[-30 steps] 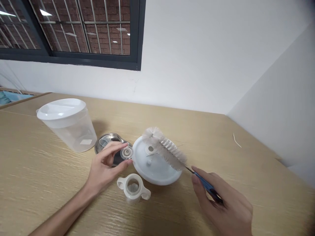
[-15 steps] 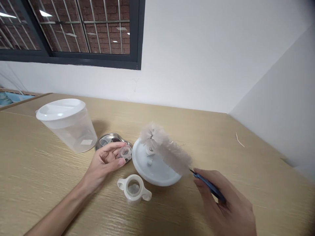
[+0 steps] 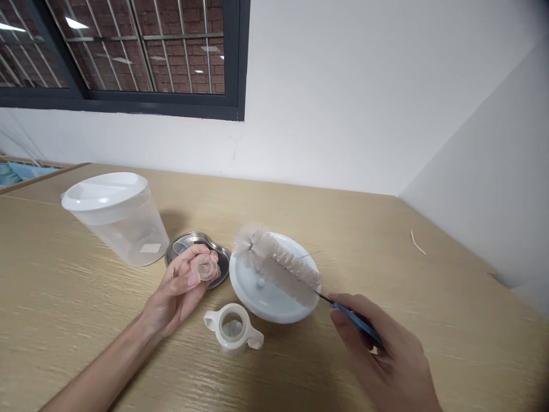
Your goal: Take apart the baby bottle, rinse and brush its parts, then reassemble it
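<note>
The left hand (image 3: pixel 175 292) held a small clear round piece (image 3: pixel 205 267) between thumb and fingers, its open ring turned up, just above the near edge of a shiny metal tray (image 3: pixel 223 272) with a curved rim. The right hand (image 3: pixel 386 349) was closed around the blue handle (image 3: pixel 358 324) of a bottle brush (image 3: pixel 285 269), whose pale, bushy bristles slanted over a white round dish (image 3: pixel 274 309), the tip reaching past its left rim toward the tray. From where I stood, I couldn't tell whether the bristles touched the dish. A thin strand (image 3: pixel 311 253) stuck out over the dish's far right rim. Just in front of the dish, between the two hands, a two-handled bottle (image 3: pixel 233 337) stood open on the wooden table (image 3: pixel 364 229). Beyond the left hand, beside the tray, stood a translucent pitcher (image 3: pixel 124 229) under a white lid (image 3: pixel 107 191). Well off to the right lay a thin white strip (image 3: pixel 417 242), and behind everything rose a pale wall (image 3: pixel 321 103) with a dark-framed, barred window (image 3: pixel 184 51).
</note>
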Action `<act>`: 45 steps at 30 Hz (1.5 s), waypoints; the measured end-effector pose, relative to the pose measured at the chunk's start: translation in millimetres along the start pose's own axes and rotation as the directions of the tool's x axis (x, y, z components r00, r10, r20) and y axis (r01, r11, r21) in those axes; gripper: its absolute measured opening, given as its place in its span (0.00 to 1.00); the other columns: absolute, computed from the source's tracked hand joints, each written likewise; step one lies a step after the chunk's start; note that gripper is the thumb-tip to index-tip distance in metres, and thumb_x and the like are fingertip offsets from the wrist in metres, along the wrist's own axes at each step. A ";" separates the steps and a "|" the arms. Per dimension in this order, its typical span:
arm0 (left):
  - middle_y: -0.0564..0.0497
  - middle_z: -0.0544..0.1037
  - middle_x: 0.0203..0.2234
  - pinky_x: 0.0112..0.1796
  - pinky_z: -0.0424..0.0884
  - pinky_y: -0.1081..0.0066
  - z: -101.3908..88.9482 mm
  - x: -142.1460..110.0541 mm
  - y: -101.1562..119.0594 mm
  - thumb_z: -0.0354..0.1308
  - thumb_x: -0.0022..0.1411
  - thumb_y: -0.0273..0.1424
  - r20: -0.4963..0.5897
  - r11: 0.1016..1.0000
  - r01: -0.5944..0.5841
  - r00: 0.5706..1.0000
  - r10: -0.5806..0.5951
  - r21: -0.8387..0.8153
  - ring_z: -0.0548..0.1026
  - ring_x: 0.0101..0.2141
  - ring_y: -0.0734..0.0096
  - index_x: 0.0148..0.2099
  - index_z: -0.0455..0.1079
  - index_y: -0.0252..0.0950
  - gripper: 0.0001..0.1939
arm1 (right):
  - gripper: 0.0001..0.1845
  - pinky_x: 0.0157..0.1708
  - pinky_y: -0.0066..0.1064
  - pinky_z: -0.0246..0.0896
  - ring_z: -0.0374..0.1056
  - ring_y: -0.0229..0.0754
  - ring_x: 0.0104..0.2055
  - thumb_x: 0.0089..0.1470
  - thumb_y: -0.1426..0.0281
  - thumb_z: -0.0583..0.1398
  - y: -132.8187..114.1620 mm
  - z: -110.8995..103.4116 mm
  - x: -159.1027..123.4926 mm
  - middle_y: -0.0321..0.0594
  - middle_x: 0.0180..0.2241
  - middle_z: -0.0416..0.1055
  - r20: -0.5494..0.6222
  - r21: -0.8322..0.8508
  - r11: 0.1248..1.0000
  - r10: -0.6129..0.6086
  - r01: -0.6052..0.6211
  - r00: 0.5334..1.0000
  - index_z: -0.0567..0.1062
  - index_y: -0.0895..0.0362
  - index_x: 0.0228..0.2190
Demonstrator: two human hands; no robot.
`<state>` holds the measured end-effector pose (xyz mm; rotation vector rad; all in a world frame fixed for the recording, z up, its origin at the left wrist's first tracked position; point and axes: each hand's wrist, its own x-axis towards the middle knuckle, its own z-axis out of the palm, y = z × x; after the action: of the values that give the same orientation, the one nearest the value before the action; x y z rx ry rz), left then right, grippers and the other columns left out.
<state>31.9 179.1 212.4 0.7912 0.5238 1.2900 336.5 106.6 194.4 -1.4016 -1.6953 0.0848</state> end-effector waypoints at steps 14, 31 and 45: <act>0.41 0.84 0.37 0.45 0.78 0.68 -1.4 5.4 -4.0 0.67 0.60 0.34 -0.102 0.985 0.168 0.981 -0.164 0.026 0.81 0.37 0.65 0.45 0.81 0.30 0.13 | 0.10 0.22 0.26 0.60 0.67 0.34 0.25 0.66 0.68 0.55 2.3 2.5 -0.1 0.34 0.30 0.73 0.048 0.062 0.994 -0.088 0.085 0.995 0.75 0.51 0.46; 0.41 0.85 0.40 0.49 0.80 0.67 0.2 3.5 -7.7 0.64 0.65 0.28 -0.091 0.958 0.280 0.957 -0.274 0.056 0.83 0.38 0.67 0.46 0.81 0.29 0.09 | 0.18 0.21 0.22 0.60 0.67 0.32 0.26 0.64 0.78 0.56 6.9 1.4 6.5 0.38 0.34 0.72 0.113 0.012 0.957 -0.289 0.289 0.951 0.72 0.54 0.53; 0.43 0.83 0.49 0.52 0.76 0.73 8.1 -0.5 0.0 0.68 0.62 0.31 -0.129 0.918 0.255 0.966 -0.226 0.304 0.82 0.45 0.67 0.49 0.82 0.36 0.13 | 0.18 0.32 0.24 0.69 0.74 0.35 0.35 0.61 0.80 0.57 3.2 -6.0 11.0 0.43 0.40 0.74 0.140 0.009 0.928 -0.370 0.373 0.918 0.74 0.56 0.50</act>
<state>37.8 176.8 217.4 0.9051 0.8920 1.0276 343.5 113.9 202.5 -1.0825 -2.0566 -0.0475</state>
